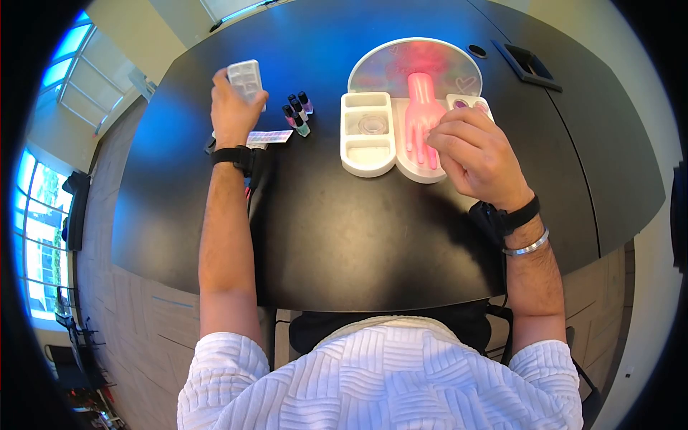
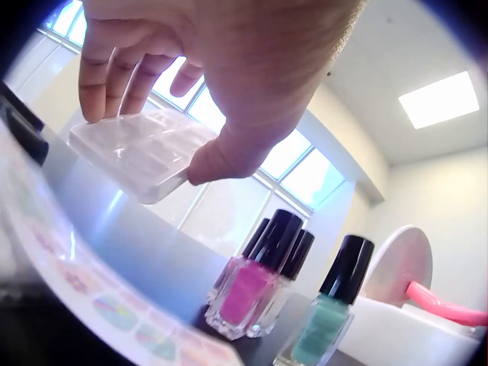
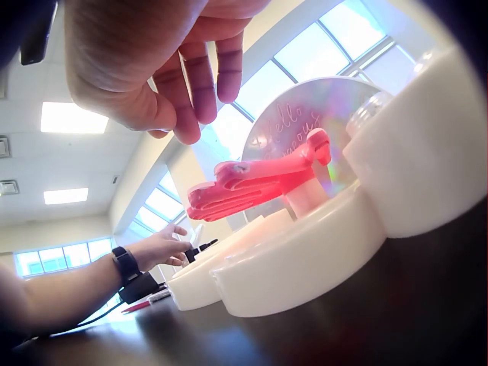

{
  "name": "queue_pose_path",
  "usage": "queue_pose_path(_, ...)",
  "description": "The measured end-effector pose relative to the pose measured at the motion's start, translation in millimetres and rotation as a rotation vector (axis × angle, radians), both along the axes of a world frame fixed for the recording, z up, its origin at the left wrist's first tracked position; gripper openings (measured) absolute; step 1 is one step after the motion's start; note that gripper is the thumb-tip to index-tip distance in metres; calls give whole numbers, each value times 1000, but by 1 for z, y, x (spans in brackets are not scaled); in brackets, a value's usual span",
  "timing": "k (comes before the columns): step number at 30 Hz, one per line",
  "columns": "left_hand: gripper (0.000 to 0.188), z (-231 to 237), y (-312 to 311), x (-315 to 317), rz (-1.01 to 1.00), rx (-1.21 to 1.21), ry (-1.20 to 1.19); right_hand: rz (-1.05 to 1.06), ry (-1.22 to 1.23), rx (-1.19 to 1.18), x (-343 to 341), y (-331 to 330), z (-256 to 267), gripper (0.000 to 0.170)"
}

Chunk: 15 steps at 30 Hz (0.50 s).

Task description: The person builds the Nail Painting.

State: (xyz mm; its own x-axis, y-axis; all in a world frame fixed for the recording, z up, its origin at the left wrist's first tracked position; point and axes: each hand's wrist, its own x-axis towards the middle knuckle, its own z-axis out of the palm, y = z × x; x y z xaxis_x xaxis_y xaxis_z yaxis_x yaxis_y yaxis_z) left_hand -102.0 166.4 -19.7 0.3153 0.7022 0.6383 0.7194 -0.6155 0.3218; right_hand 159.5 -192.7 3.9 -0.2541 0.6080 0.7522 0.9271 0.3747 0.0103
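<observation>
My left hand (image 1: 236,107) grips a small clear plastic case (image 1: 246,77) with compartments, thumb on one edge and fingers on the other, above the far left of the table. In the left wrist view the case (image 2: 141,149) is tilted. My right hand (image 1: 476,154) is over the fingers of a pink model hand (image 1: 424,115), its own fingers curled and the thumb close to the index finger. Whether something tiny sits between those fingertips, I cannot tell. The pink hand stands on a white tray (image 1: 369,170) backed by a round iridescent panel (image 1: 387,64).
Several nail polish bottles (image 1: 302,127) with black caps stand right of my left hand. A printed sticker sheet (image 1: 271,136) lies near my left wrist. The tray's compartments hold a clear round roll (image 1: 372,125). A black open box (image 1: 527,64) is at the far right.
</observation>
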Motion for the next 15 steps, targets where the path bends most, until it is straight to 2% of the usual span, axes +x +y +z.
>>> queue_pose_path(2, 102, 16, -5, 1, -42, 53, -127, -2, 3, 2, 0, 0, 1, 21)
queue_pose_path(3, 102, 26, -13, 3, -47, 53, -124, -1, -1, 8, -1, 0, 1, 21)
queue_pose_path(6, 97, 52, -45, 14, -265, -46, -232, -1, -4, 14, -1, 0, 0, 21)
queue_pose_path(7, 97, 52, -53, 19, -266, -46, -231, 3, -7, 14, -1, 0, 0, 20)
queue_pose_path(9, 96, 54, -69, 32, -447, -38, -278, 0, -6, 14, -2, 0, 0, 21)
queue_pose_path(15, 94, 32, -110, 60, -530, -90, -179, 2, -3, 27, -3, 1, -1, 22)
